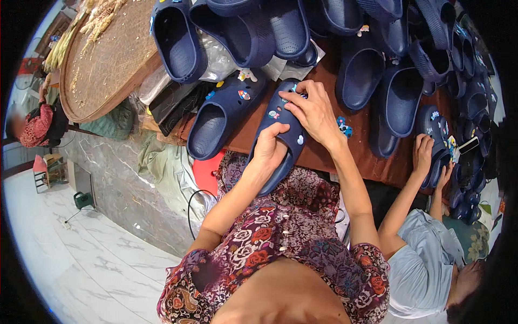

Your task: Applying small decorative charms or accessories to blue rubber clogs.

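Navy clog [292, 129], charm-studded: left hand [270, 146] grasping its upper, thumb on top; right hand [313, 110] over the toe, fingers bent, pinch unclear.

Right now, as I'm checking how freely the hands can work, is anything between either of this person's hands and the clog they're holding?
Nothing visible is. The left hand grips the navy clog at its opening; the right hand is at its toe end. The neighbouring clog lies left, not between.

Fingers [300, 101] on a navy clog [292, 131]
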{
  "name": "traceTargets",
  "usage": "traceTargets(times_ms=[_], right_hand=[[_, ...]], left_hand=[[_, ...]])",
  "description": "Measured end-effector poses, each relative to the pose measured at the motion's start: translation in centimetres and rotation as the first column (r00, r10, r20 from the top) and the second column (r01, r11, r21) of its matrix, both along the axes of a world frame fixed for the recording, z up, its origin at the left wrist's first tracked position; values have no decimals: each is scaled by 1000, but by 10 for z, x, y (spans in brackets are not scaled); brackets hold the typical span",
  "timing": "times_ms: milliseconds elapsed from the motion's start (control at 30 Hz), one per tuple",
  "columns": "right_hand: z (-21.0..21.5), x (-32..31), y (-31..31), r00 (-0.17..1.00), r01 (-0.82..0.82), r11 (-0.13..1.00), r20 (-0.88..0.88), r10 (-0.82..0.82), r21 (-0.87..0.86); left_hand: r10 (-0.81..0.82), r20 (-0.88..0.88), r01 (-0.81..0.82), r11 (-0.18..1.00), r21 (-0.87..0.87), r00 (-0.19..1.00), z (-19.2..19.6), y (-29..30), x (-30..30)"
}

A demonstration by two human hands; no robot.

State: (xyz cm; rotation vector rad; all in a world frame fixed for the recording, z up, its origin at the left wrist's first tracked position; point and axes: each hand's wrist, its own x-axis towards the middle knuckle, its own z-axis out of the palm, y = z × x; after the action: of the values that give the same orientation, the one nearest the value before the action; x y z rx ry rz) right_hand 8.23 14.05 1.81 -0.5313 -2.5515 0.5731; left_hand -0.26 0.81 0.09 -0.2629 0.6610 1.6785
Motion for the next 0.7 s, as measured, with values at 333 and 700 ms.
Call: traceTargets(times_ms=[333, 700], right_hand=[[4, -6, 12, 993, -120, 969, -37, 115, -215], [-2, -8, 15, 990, -141, 970, -13, 141, -200]], left_hand=[[25, -18, -25, 999, 23, 1000, -8, 0, 2], [27, 57, -30, 998, 49, 998, -13, 1, 0]])
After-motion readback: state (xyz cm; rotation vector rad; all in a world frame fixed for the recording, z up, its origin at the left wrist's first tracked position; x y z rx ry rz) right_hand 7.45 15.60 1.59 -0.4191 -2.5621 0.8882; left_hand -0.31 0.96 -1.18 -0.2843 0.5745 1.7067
